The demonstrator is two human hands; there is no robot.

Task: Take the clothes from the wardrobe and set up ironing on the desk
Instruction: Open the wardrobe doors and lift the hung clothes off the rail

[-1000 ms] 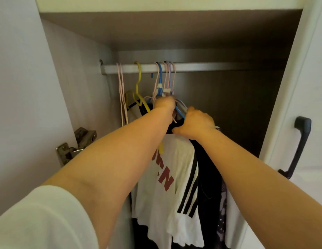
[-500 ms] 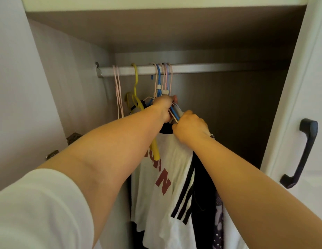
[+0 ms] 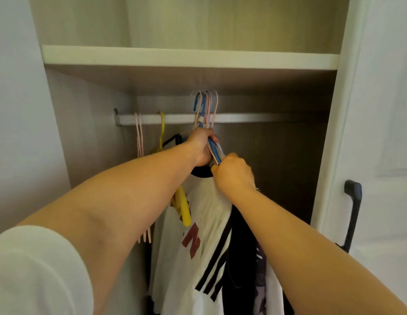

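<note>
Left hand [image 3: 199, 146]: bunched hanger necks [image 3: 203, 114] are being gripped, hooks raised above the rail [image 3: 254, 118] | Right hand [image 3: 234, 176]: white T-shirt [image 3: 198, 235] is being clutched at its collar | Clothes: being held inside the wardrobe, beneath its shelf [image 3: 189, 57] | Yellow hanger [image 3: 161, 130]: being left hooked on the rail.

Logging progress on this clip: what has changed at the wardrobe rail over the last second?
The bunch of hanger hooks gripped by the left hand has risen off the rail; their tops now stand above it. The right hand still holds the white shirt at its shoulder. The yellow hanger and pink hangers stay hooked on the rail.
</note>
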